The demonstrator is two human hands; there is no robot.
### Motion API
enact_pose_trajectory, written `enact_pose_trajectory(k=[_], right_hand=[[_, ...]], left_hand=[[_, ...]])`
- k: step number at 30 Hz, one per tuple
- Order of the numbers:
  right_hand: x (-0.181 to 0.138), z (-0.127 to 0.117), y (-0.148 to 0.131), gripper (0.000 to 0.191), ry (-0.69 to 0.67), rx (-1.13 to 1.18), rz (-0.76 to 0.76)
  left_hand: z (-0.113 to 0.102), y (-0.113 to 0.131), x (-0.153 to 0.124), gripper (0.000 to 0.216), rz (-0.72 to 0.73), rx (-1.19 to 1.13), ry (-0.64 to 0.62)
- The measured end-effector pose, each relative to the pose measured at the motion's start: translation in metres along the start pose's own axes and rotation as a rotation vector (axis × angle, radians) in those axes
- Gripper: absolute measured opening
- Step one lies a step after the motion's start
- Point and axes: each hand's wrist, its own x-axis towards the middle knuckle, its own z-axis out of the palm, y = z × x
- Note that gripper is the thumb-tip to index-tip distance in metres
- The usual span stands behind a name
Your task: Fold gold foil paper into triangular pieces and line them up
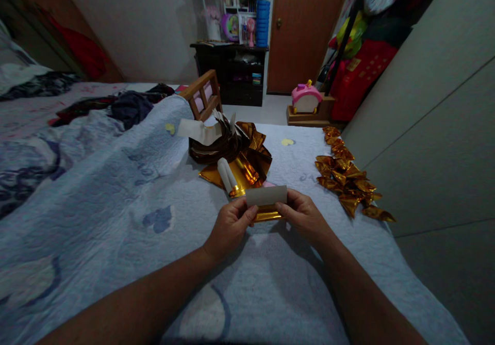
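Between my hands is a sheet of gold foil paper (266, 196), its grey-white back showing above and a shiny gold folded strip below. My left hand (231, 226) pinches its left end, thumb in front. At the right end my right hand (303, 213) grips it the same way. Just beyond lies a loose pile of gold foil sheets (255, 146), and a white rolled piece (226, 175) rests on its near side. Behind that is a thick stack of dark-edged sheets (211, 149) with pale pieces sticking up. Several folded gold foil pieces (350, 180) lie along the right.
A pale blue quilt (162, 278) covers the surface under everything. Dark clothes (131, 108) lie at left. A wooden rail (203, 95) stands behind the stack. Farther back are a dark cabinet (232, 71), a brown door (305, 30) and a pink toy case (306, 99). A pale panel (436, 128) borders the right.
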Motion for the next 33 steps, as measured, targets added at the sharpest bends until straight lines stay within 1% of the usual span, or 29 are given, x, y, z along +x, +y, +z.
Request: enact_pose_trajectory(k=[4,11,19,28,33], right_hand=[[-0.0002,0.0001,-0.0007,0.029,-0.003,-0.013,0.002],[-0.0008,0.0003,-0.0006,0.035,0.009,-0.018,0.026],[-0.001,-0.0002,-0.0021,0.035,0.009,-0.031,0.028],[-0.0004,0.0003,0.0004,0.033,-0.005,0.0,0.03],[-0.0009,0.0003,-0.0016,0.031,0.012,-0.004,0.035]], left_hand=[[0.0004,-0.0033,-0.0002,0.028,0.013,-0.062,0.018],[0.001,-0.0038,-0.0001,0.031,0.001,-0.149,-0.036],[0.0018,-0.0016,-0.0003,0.029,0.01,-0.147,-0.021],[0.0017,-0.005,0.0002,0.028,0.025,-0.176,-0.038],[0.0019,-0.0043,0.0004,0.026,0.038,-0.197,-0.048]])
